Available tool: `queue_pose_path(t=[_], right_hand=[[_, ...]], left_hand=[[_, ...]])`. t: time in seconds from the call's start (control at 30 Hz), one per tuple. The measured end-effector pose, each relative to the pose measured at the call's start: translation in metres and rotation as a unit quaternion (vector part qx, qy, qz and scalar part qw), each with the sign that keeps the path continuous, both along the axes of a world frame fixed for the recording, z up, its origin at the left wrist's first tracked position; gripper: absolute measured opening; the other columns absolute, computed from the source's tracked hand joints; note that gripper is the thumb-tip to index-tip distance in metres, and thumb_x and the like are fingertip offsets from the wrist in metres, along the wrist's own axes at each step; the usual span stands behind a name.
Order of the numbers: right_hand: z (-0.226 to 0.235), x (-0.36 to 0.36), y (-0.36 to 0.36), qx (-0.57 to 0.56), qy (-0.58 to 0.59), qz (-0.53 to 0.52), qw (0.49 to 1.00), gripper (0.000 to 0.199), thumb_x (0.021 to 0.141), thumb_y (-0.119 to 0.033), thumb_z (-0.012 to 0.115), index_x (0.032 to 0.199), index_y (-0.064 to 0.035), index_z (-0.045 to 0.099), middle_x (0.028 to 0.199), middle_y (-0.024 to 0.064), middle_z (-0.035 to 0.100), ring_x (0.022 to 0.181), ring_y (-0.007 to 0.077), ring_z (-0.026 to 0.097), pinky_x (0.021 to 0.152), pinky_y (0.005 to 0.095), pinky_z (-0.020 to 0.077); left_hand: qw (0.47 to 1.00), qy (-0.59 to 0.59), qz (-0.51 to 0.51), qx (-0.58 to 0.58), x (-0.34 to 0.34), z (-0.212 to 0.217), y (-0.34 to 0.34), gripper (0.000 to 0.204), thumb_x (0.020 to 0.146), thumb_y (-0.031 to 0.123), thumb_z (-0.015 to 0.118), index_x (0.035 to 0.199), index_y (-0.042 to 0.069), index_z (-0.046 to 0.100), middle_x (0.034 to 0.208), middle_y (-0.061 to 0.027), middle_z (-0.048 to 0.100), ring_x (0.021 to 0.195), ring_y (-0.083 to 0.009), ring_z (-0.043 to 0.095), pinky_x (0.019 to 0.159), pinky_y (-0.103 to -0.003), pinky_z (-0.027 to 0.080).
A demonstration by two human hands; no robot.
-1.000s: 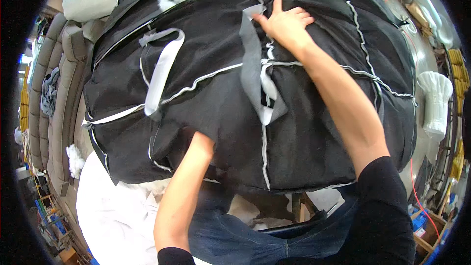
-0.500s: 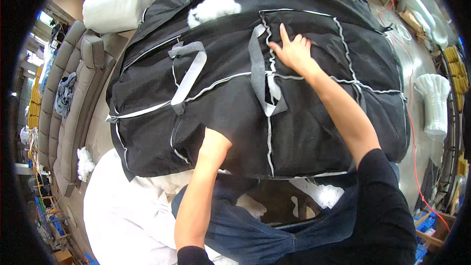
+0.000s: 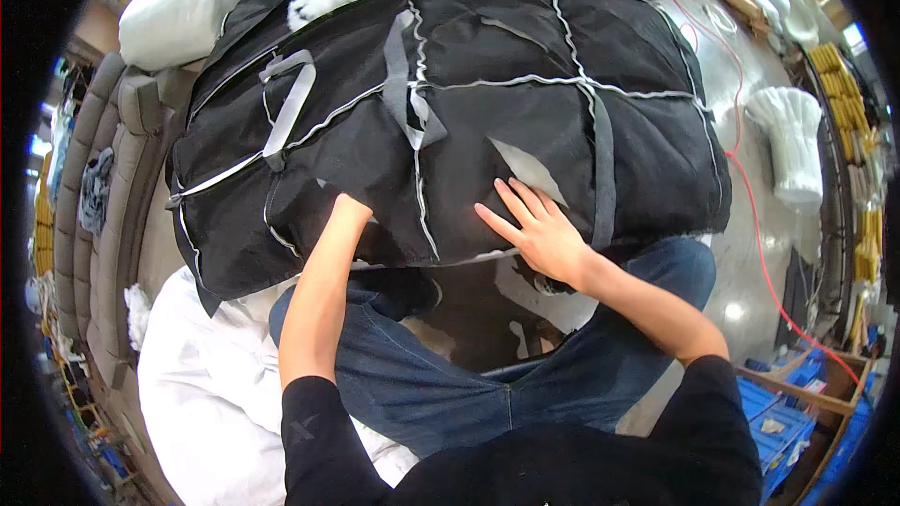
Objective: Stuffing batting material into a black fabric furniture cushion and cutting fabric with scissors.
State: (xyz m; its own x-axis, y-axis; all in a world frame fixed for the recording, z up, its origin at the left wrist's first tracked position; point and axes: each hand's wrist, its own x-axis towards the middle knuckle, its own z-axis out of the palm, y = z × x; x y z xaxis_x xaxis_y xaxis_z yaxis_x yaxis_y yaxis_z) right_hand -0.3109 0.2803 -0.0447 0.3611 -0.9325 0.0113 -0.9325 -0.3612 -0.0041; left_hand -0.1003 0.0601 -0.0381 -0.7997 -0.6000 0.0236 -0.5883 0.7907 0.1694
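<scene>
In the head view, the black seamed cover [image 3: 506, 122] is being supported directly before the denim-clad legs [image 3: 403, 375], its near edge lying along them, apparently so that both hands can reach it. The left hand [image 3: 352, 208] is being hidden by the cover from about the wrist onward, presumably through an opening; whether anything is being grasped inside cannot be told. The right hand [image 3: 539, 230] is lying unclenched, fingers spread over the near panel at a grey flap [image 3: 525, 167], probably so that the fabric is being steadied; no grasp is being shown.
</scene>
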Motion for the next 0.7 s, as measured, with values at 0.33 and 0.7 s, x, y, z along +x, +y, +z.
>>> queue_pose_path(t=[0.33,0.7], right_hand=[[0.001,-0.044,0.017,-0.003,-0.184,-0.031,0.982,0.026,0.08,-0.005,0.058,0.106,-0.0025,0.059,0.109,0.0139,0.061,0.099,0.0289,0.061,0.082,0.0374,0.0528],[0.024,-0.074,0.009,0.152,-0.315,-0.115,0.93,0.019,0.087,-0.008,0.054,0.104,-0.002,0.061,0.098,0.0169,0.064,0.096,0.0348,0.062,0.085,0.0417,0.0494]], left_hand=[[0.999,-0.05,-0.013,0.01,0.02,-0.02,0.004,0.055,0.091,0.023,0.055,0.139,0.002,0.041,0.142,-0.02,0.042,0.132,-0.0333,0.04,0.11,-0.039,0.03],[0.992,0.112,0.002,-0.053,0.005,-0.069,0.013,0.051,0.091,0.021,0.053,0.137,0.002,0.045,0.137,-0.0206,0.049,0.128,-0.0359,0.045,0.107,-0.042,0.034]])
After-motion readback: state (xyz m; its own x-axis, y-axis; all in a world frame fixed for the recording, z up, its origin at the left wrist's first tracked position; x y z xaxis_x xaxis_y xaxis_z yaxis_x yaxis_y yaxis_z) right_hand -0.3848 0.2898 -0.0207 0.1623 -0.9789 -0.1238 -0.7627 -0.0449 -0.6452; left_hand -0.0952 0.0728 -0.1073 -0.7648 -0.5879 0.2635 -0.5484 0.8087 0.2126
